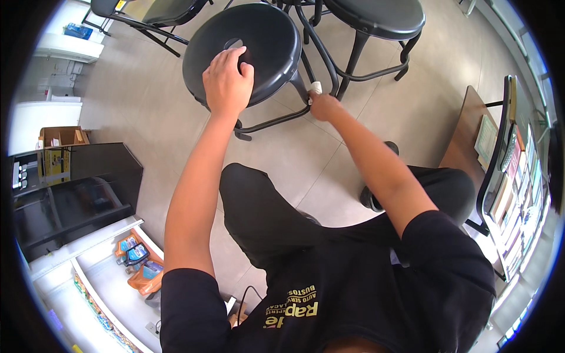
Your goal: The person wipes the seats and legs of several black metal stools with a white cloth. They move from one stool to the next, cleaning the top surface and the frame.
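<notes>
Up top, the left hand (226, 82) lies flat with fingers (232, 57) spread on the black stool (259, 35) seat, near its centre hole. At three o'clock, the right hand (323, 106) pinches a white cloth (316, 88) against the stool leg (300, 87). Bare floor (147, 106) opens toward nine o'clock; a second stool (376, 17) crowds two o'clock.

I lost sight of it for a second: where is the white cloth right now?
In the head view the white cloth is upper centre, in the right hand, pressed against a leg of the black stool, whose seat the left hand rests on.
</notes>
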